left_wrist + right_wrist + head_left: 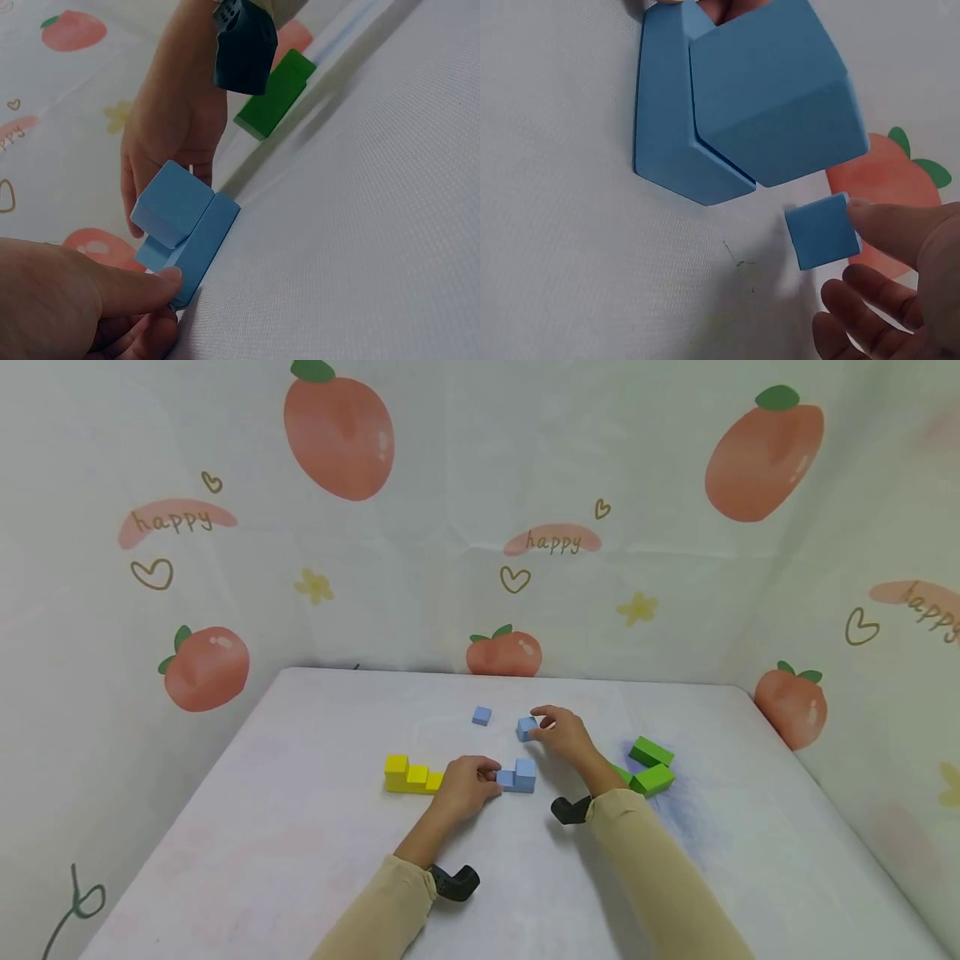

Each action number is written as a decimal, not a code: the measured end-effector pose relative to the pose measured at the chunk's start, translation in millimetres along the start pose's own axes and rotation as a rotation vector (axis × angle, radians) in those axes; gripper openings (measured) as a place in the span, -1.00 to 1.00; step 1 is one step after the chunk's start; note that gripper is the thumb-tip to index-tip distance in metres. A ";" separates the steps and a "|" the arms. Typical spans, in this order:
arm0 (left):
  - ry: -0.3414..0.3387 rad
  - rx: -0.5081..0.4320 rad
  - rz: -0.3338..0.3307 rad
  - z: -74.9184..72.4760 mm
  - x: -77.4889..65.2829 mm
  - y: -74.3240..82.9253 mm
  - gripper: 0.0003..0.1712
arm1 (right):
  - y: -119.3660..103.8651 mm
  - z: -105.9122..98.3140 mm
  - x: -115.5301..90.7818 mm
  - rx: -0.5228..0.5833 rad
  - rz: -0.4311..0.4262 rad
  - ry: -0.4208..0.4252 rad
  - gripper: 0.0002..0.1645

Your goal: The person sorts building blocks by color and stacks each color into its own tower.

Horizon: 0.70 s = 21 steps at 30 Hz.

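The left hand (467, 787) pinches the near end of a long blue block (208, 236) between thumb and fingers. On that block's far end stands a blue cube (174, 204), also visible as the taller blue piece (526, 772) in the head view. Beyond it, the right hand (564, 737) holds a smaller blue block (821, 231), its thumb against one edge; the far-side fingers are partly hidden. Another blue block (482, 716) lies apart at the back. Left of the left hand is a stepped group of yellow blocks (408, 777), its right end covered by that hand.
Several green blocks (651, 779) lie right of the right forearm, which partly covers one. A bluish stain marks the white tabletop (300, 860) around them. A cloth printed with peaches (504, 653) stands behind and beside the table. Each wrist carries a black device (457, 883).
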<state>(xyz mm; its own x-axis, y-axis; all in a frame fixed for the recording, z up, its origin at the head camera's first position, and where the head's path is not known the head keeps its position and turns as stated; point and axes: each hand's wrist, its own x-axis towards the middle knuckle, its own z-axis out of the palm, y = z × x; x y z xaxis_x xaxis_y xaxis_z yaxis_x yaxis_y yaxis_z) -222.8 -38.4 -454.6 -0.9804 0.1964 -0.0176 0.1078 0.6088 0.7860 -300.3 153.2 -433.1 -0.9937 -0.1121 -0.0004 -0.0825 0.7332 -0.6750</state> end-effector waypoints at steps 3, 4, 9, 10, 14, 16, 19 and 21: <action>-0.004 -0.004 -0.002 -0.3 -0.4 -0.2 -0.70 | 1.5 1.5 1.7 -0.035 -0.008 -0.004 -0.48; -0.005 -0.004 -0.004 -0.2 -0.4 -0.2 -0.70 | 1.9 2.0 2.0 -0.046 -0.015 -0.008 -0.48; -0.008 -0.005 -0.003 0.0 0.1 -0.3 -0.69 | 2.1 2.6 0.5 -0.066 -0.039 -0.006 -0.54; -0.009 -0.003 -0.003 0.2 0.4 -0.5 -0.69 | 2.2 2.6 -0.2 -0.067 -0.039 -0.005 -0.55; 0.000 0.008 0.006 0.3 0.7 -0.7 -0.70 | 3.3 2.4 -1.0 -0.062 -0.030 -0.005 -0.58; 0.002 0.007 0.009 0.1 0.5 -0.6 -0.70 | 4.3 2.3 -1.0 -0.059 -0.025 -0.006 -0.60; 0.002 0.002 0.012 0.3 0.3 -0.4 -0.71 | 5.6 2.3 -1.3 -0.045 -0.016 -0.006 -0.61; 0.002 0.003 0.010 0.5 0.3 -0.4 -0.71 | 6.2 2.3 -1.9 -0.027 -0.004 -0.009 -0.61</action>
<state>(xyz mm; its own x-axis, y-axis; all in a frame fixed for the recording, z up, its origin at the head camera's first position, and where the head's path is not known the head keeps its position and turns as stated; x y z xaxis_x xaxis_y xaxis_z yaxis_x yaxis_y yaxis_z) -223.1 -38.2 -455.2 -0.9794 0.2015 -0.0086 0.1184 0.6088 0.7844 -298.7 156.4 -438.9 -0.9926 -0.1213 -0.0041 -0.0890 0.7506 -0.6547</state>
